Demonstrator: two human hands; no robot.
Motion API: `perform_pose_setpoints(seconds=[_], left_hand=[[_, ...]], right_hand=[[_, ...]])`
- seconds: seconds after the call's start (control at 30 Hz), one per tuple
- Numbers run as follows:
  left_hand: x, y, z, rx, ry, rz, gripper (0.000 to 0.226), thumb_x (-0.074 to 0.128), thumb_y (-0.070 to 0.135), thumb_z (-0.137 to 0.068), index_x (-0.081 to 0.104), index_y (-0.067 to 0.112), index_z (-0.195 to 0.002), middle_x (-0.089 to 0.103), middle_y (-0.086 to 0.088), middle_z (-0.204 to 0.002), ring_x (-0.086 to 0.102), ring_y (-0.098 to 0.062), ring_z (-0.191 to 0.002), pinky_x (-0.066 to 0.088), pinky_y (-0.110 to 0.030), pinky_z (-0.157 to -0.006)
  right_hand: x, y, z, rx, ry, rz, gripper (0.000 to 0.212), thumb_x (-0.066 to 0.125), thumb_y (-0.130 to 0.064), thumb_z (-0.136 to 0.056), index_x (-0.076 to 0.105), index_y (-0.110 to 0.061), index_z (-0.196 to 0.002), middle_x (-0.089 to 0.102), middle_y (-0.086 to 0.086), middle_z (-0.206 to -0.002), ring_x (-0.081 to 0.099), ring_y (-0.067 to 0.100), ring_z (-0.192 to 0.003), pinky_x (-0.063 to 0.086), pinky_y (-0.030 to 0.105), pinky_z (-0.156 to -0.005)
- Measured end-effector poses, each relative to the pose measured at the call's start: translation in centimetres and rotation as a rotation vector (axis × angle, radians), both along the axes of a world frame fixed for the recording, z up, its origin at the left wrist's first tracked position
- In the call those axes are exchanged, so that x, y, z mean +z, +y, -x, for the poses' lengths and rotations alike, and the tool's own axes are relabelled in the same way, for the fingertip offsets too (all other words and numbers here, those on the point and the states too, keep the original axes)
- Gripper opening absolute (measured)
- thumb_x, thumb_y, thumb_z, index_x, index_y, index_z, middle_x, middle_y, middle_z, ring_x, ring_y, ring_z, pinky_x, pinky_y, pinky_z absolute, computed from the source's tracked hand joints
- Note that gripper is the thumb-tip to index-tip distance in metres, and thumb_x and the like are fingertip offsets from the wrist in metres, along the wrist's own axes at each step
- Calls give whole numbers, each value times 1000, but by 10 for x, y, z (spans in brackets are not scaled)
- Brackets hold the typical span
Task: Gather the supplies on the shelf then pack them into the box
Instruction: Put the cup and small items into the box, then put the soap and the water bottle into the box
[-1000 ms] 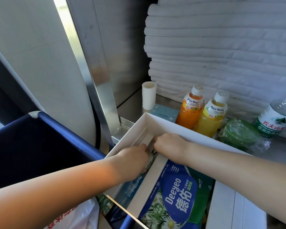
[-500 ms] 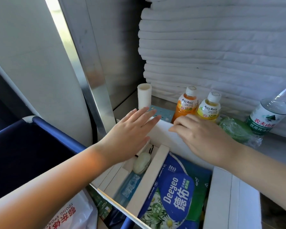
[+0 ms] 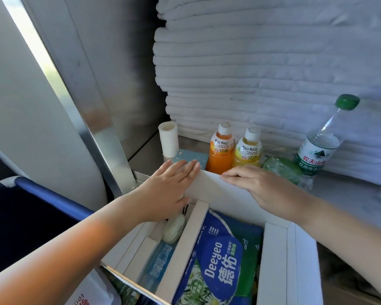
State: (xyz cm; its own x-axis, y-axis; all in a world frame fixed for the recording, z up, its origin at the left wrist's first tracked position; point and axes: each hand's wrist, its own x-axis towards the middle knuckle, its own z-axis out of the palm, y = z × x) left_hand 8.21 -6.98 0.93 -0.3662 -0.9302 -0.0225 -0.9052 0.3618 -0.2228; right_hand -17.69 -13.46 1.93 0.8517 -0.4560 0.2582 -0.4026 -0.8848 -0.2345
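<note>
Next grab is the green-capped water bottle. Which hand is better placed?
Right. The right hand rests on the far wall of the box, on the side nearer the water bottle. The left hand lies at the wall's other end, by the white roll.

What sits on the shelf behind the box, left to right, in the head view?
White cup → orange juice bottle → yellow juice bottle → green packet → water bottle.
</note>
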Motion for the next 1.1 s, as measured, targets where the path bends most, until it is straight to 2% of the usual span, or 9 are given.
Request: perform_pose_setpoints(seconds=[0.07, 0.23, 0.47, 0.57, 0.67, 0.8, 0.87, 1.0, 1.1], left_hand=[[-3, 1, 4, -7, -6, 17, 76, 26, 50, -97, -22, 16, -145, -11, 2, -158, -8, -16, -143, -8, -37, -114], [-7, 2, 16, -22, 17, 36, 77, 27, 49, -96, -24, 17, -144, -11, 1, -158, -6, -18, -143, -6, -38, -115], [-10, -2, 23, -68, 2, 75, 76, 26, 50, -96, -19, 15, -146, -6, 1, -158, -1, -20, -142, -3, -38, -115], [-11, -5, 20, -89, -26, 85, 77, 27, 50, -97, -23, 16, -145, -8, 1, -158, 0, -20, -142, -1, -39, -115], [-13, -6, 19, -91, -39, 84, 78, 26, 50, -97, -27, 16, -142, -11, 1, -157, -1, -21, -142, -2, -39, -116], [-13, -7, 19, -83, -33, 66, 78, 26, 51, -97, -27, 15, -143, -13, 1, -157, -4, -19, -143, -3, -39, -116], [-12, -6, 20, -73, -43, 68, 79, 27, 51, -97, -26, 15, -143, -13, 0, -157, -4, -20, -143, -2, -39, -116], [-12, -3, 24, -55, -101, 84, 80, 28, 49, -97, -26, 12, -143, -14, -3, -157, -3, -22, -143, 0, -40, -116], [-11, -2, 29, -71, -126, 98, 80, 30, 46, -97, -25, 10, -143, -12, -4, -157, 0, -23, -142, 2, -40, -115]], right_hand=[[-3, -2, 5, -8, -4, -1, 64, 50, 18, -82, 48, -16, -136, 53, -2, -131, 42, 5, -122, 32, 14, -102], [-4, -1, 17, -28, -2, -3, 60, 51, 19, -82, 52, -13, -133, 57, 1, -129, 40, -1, -119, 26, 8, -104], [-1, 9, 28, -121, 60, 7, 68, 51, 21, -79, 49, -18, -135, 52, -5, -136, 45, 5, -120, 21, 3, -102], [-3, 17, 30, -203, 103, -26, 89, 43, 24, -77, 29, -35, -142, 30, -22, -145, 38, 3, -128, 17, 1, -102], [-12, 32, 32, -314, 199, -31, 107, 40, 20, -76, -3, -55, -139, 0, -32, -148, 18, -2, -135, 22, 14, -105], [-31, 54, 39, -461, 280, 80, 97, 44, -11, -94, -38, -50, -128, -32, -23, -143, -6, 7, -142, -4, 24, -110], [-33, 60, 48, -491, 305, 95, 92, 42, -23, -96, -42, -44, -128, -41, -19, -140, -15, 8, -142, -10, 27, -110], [-31, 64, 57, -491, 312, 90, 98, 42, -10, -94, -45, -43, -127, -49, -22, -134, -23, 2, -135, -15, 25, -106], [-30, 64, 61, -486, 312, 84, 101, 42, -6, -92, -45, -44, -127, -48, -22, -135, -19, 7, -140, -9, 28, -111]])
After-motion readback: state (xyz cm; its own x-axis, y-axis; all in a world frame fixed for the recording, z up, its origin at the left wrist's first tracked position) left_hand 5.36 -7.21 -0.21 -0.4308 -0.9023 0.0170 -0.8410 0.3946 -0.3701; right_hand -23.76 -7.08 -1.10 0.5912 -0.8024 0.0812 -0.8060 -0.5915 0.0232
